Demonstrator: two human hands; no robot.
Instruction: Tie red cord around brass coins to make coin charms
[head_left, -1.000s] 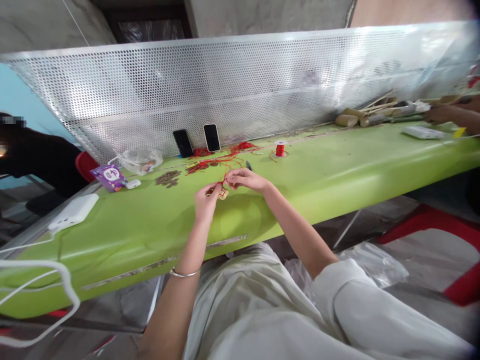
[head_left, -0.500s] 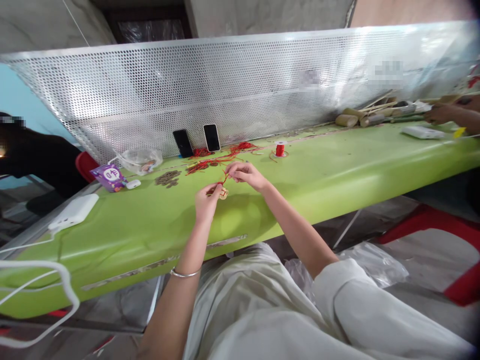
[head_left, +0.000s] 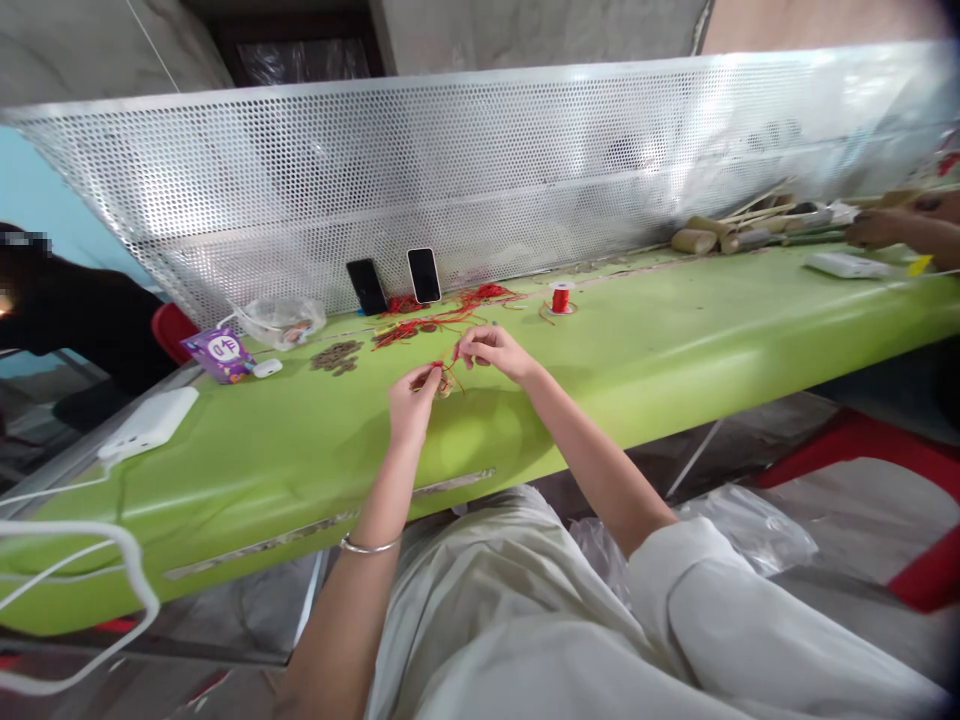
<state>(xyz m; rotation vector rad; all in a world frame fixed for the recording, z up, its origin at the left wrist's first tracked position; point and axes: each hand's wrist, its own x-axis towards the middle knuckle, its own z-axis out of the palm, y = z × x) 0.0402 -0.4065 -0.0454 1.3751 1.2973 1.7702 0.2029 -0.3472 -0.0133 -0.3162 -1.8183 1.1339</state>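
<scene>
My left hand (head_left: 410, 402) pinches a small tan coin-like piece (head_left: 444, 387) with red cord (head_left: 450, 366) threaded on it, just above the green tabletop (head_left: 315, 450). Close to its right, my right hand (head_left: 491, 351) is closed in a pinch on the same red cord. A loose pile of red cord (head_left: 439, 316) lies on the table just behind my hands, and a heap of small dark coins (head_left: 335, 356) sits behind and to the left.
Two phones (head_left: 395, 280) lean on the perforated metal screen (head_left: 480, 170). A red thread spool (head_left: 560, 298), clear bag (head_left: 281, 320), purple packet (head_left: 220, 354) and white power bank (head_left: 147, 425) lie about. Another person's hand (head_left: 877, 228) works at far right; someone in black sits far left.
My right hand drew the red cord up and back a little, then dropped slightly. My left hand stayed in place with the coin piece.
</scene>
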